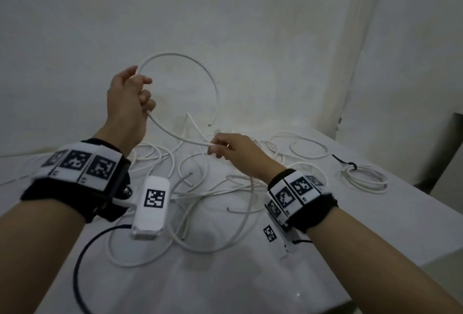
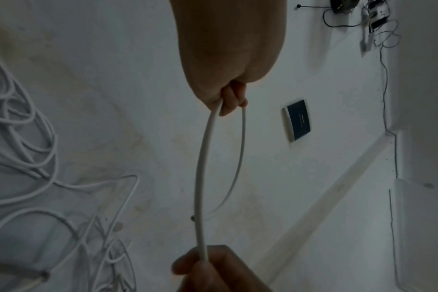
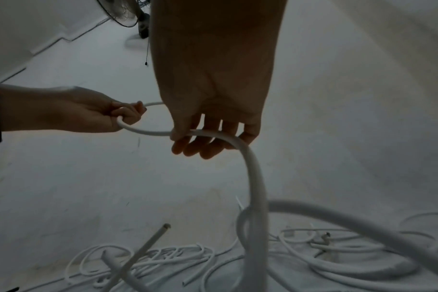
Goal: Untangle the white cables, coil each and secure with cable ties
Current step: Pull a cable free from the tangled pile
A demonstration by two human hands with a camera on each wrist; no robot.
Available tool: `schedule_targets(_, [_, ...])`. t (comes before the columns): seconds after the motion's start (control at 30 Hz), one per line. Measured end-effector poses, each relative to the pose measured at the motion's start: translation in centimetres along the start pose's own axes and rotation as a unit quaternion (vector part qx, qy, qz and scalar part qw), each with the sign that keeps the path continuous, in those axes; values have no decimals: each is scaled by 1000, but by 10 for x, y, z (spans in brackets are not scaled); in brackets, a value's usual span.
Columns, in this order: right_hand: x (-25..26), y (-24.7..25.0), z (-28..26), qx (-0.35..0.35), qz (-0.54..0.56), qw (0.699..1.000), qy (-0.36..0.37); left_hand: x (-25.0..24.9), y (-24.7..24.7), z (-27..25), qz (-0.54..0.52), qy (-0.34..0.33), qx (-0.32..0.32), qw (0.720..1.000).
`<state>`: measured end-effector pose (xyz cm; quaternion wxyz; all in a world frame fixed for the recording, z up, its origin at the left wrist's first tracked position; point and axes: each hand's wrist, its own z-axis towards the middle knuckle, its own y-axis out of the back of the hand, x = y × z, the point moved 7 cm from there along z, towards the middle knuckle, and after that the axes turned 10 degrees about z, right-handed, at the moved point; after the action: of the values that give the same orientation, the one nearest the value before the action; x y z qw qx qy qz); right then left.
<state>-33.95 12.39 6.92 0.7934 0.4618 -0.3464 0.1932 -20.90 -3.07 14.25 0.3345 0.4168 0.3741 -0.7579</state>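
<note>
left hand grips white cable | right hand pinches it

A plain white plastered wall, faintly stained, is seen behind a white table top. A vertical corner of the wall is seen at the right. The light is dim and grey. A dark rectangular wall panel with a pale frame and thin black wires are seen in the left wrist view. A dark standing fan is seen in the right wrist view.
</note>
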Motion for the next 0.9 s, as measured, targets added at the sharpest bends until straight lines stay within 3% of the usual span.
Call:
schedule_targets(0.07, [5,1,4,-30,-2,1000,7,-2,9,-2,16,-11,14,1000])
schedule_targets(0.2, [28,29,-2,-230,45,969,78,-6,23,-6,48,-35,74,995])
schedule_targets(0.23, [33,31,1,-228,43,971,62,-8,24,-8,54,-44,93,993])
schedule_targets(0.33, [42,13,17,-84,36,996,5,-13,25,-15,60,-69,131,987])
schedule_targets(0.37, [44,9,20,-65,62,996,1,-14,27,-16,59,-74,131,987])
schedule_targets(0.53, [51,38,23,-186,287,940,-9,-3,41,-23,130,-67,113,983])
schedule_targets(0.67, [63,26,25,-170,419,892,-25,27,33,-35,78,4,140,987])
schedule_targets(0.8, [70,-2,23,-141,387,911,-34,34,12,-46,-80,82,177,977])
schedule_targets(0.9, [64,-15,20,-124,333,934,-44,27,10,-48,-128,72,171,974])
